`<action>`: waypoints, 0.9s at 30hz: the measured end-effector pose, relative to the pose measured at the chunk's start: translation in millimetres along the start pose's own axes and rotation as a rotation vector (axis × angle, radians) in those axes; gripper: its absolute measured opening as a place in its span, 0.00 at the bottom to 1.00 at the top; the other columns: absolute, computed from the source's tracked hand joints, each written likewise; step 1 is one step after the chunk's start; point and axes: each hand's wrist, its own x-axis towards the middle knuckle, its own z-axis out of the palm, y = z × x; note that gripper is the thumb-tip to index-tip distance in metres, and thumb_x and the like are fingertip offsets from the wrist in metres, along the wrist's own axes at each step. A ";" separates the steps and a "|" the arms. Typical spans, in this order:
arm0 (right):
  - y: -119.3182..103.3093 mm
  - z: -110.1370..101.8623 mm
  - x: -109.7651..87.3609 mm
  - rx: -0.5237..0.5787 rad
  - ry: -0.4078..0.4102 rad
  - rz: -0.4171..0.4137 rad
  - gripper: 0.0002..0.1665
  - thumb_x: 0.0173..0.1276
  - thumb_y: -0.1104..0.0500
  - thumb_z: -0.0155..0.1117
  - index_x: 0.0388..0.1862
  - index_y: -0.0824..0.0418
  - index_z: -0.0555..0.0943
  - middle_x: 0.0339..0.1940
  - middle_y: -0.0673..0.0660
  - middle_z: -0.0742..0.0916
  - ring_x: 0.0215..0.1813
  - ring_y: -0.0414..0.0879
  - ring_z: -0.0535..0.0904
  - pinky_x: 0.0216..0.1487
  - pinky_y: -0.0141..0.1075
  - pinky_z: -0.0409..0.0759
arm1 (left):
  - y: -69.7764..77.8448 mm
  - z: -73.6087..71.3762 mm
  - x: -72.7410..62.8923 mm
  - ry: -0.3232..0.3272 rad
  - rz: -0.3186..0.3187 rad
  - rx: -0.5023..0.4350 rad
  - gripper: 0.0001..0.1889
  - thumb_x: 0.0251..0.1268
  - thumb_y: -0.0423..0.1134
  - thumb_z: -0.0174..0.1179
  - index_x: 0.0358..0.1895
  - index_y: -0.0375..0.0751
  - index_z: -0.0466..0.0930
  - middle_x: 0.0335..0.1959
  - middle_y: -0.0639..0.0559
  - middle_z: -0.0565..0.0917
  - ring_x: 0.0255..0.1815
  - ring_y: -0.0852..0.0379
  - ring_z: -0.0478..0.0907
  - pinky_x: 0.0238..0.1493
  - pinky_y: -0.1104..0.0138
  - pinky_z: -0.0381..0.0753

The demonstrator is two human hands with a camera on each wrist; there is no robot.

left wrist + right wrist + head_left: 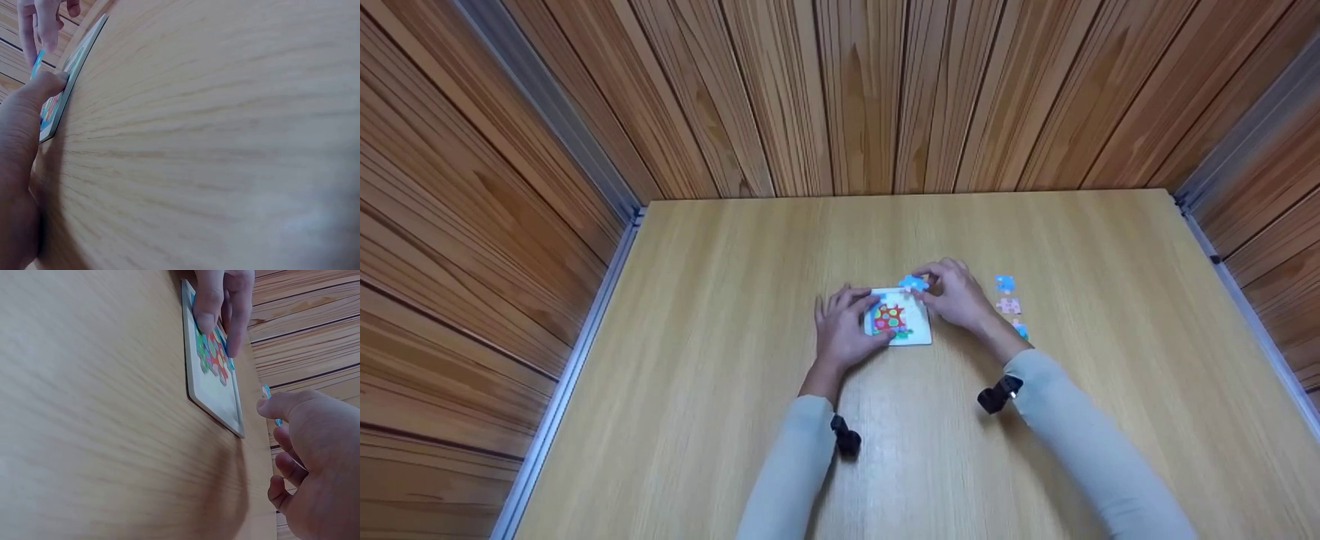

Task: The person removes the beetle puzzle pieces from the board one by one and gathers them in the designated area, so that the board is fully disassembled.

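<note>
Left hand [844, 334]: lay wide on board [920, 336].
Right hand [958, 298]: pinched blue piece [913, 283].
Danger: weak pinch might have dropped it.

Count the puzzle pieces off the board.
4 visible: the held piece in the right hand; farther right, a blue piece, a pink piece, a partly covered piece. More may be hidden.

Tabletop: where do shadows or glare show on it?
Head view: soft shadows beside both sleeves, pale sheen between them; left wrist view: dark shadow by the left hand, pale glare at lower right; right wrist view: soft shadow beside the puzzle board.
</note>
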 end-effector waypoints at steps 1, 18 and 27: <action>1.2 -1.5 0.2 -0.005 0.005 -0.004 0.21 0.81 0.60 0.72 0.69 0.62 0.87 0.54 0.65 0.84 0.62 0.59 0.75 0.59 0.44 0.73 | -0.1 0.1 -0.2 0.001 0.001 -0.002 0.38 0.65 0.62 0.77 0.77 0.53 0.84 0.83 0.52 0.78 0.94 0.38 0.59 0.95 0.30 0.37; 20.9 -24.5 -3.2 -0.017 -0.011 0.052 0.22 0.83 0.62 0.68 0.72 0.61 0.85 0.61 0.66 0.83 0.66 0.60 0.75 0.61 0.47 0.75 | 0.0 -0.3 -0.1 0.009 0.005 -0.035 0.38 0.63 0.61 0.78 0.76 0.53 0.85 0.82 0.51 0.78 0.94 0.38 0.58 0.95 0.29 0.37; 30.3 -32.8 -5.8 -0.015 -0.007 0.050 0.20 0.84 0.65 0.65 0.71 0.63 0.85 0.61 0.69 0.82 0.66 0.63 0.74 0.62 0.47 0.73 | -0.2 0.5 -0.5 0.012 0.002 -0.025 0.38 0.63 0.61 0.78 0.75 0.53 0.85 0.82 0.51 0.79 0.94 0.38 0.59 0.95 0.30 0.37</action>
